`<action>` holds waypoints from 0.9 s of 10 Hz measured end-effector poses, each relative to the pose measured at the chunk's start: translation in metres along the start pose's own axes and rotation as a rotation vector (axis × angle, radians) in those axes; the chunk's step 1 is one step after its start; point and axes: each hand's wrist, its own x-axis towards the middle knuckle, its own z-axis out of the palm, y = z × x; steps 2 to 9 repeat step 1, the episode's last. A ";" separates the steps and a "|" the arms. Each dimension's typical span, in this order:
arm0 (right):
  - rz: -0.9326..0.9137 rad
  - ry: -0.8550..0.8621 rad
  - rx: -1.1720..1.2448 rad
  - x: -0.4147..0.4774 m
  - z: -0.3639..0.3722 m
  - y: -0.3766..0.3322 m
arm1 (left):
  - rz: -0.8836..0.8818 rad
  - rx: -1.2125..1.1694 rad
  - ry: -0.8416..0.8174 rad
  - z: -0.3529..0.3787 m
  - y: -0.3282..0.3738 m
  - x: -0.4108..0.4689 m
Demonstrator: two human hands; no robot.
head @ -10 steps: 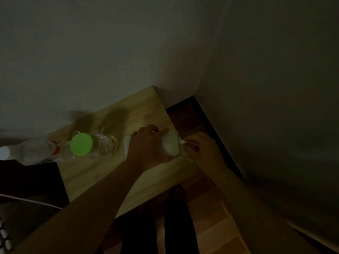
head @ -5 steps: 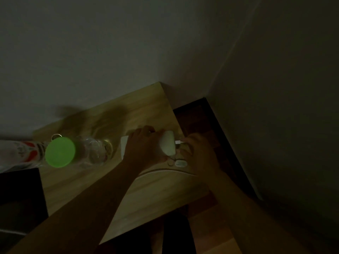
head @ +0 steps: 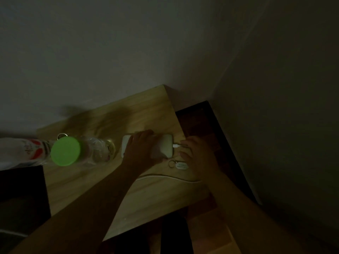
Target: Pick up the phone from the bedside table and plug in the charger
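The room is dim. A white phone (head: 166, 147) lies flat on the wooden bedside table (head: 146, 195), and my left hand (head: 141, 149) grips it from above, covering its middle. A white charger plug (head: 176, 145) sits at the phone's right end. My right hand (head: 197, 153) pinches that plug and its cable just beyond the table's right edge. The white cable (head: 165, 176) curves over the tabletop below the phone toward my right wrist.
A clear bottle with a green cap (head: 66, 151) stands left of the phone, with a second bottle (head: 22, 149) lying further left. A key ring with a small white tag (head: 180, 165) rests beside the phone. Walls close in behind and to the right; dark floor (head: 200, 121) lies between.
The view has shifted, so table and bottles sit further left. The phone now lies flatter on the table, and the key tag and cable have come into sight.
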 end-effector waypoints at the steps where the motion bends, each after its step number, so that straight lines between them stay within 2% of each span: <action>1: 0.034 -0.020 0.015 -0.010 -0.012 -0.014 | 0.008 -0.011 0.077 -0.019 0.006 -0.015; 9: 0.034 -0.020 0.015 -0.010 -0.012 -0.014 | 0.008 -0.011 0.077 -0.019 0.006 -0.015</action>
